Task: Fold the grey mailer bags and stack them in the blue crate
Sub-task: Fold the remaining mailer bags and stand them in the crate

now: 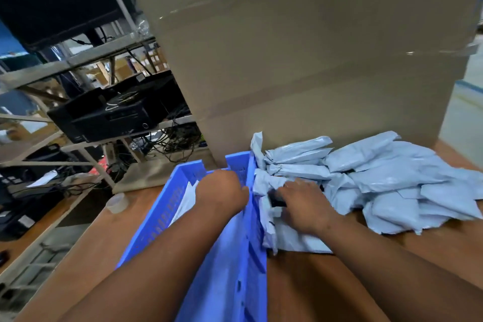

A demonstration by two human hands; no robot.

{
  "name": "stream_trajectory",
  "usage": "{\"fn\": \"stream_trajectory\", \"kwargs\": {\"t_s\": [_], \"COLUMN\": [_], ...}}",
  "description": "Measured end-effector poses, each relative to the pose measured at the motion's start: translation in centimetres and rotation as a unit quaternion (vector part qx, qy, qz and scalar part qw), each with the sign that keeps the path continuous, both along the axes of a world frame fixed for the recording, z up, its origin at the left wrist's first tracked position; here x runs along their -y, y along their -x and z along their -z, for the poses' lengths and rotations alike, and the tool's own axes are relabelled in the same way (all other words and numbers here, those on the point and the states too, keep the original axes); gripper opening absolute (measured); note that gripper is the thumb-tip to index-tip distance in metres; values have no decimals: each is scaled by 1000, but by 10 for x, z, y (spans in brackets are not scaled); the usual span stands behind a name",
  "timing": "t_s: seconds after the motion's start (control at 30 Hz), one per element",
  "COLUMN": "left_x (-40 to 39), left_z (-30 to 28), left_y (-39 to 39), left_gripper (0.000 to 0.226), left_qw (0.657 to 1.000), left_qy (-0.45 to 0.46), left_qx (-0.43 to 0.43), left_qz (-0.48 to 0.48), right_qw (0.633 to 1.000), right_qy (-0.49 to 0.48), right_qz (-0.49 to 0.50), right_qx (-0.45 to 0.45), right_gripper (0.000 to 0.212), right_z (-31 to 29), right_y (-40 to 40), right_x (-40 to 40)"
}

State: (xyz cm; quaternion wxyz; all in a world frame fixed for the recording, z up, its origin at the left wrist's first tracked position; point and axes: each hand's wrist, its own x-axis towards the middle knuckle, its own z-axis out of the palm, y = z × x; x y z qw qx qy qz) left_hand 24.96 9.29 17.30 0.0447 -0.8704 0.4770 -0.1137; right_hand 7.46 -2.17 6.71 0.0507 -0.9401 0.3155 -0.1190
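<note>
1. The left hand (222, 188) reached into the blue crate (156, 214); its grasp could not be told.
2. The right hand (300, 204) gripped a mailer bag (295, 238) just right of the crate, apparently for folding.
3. Unfolded bags (392, 178) lay heaped farther right on the tabletop (313, 282).

Heaped on the brown tabletop, crumpled pale grey mailer bags (379, 178), just right of an open blue crate (167, 206) (perforated walls), with what may be more bags inside.
</note>
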Motion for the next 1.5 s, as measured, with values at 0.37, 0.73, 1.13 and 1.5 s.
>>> {"fn": "stream_trajectory", "kwargs": {"t_s": [0.37,0.73,1.13,1.5], "left_x": [10,-17,-39,-48], "left_z": [42,145,235,236], "left_y": [108,215,293,297], "left_gripper": [32,82,89,83], "left_qw": [997,970,928,938], "left_qy": [-51,-51,-53,-67], "left_qx": [5,-44,-168,-135], "left_qz": [56,232,328,313], "right_qw": [999,993,990,991], "right_qy": [-27,32,-87,-76], "right_qz": [24,-111,-108,-107], "right_qx": [-26,40,-38,-41], "right_gripper": [32,51,57,55], "right_z": [53,89,135,131], "right_y": [77,250,387,394], "right_x": [24,13,-19,-24]}}
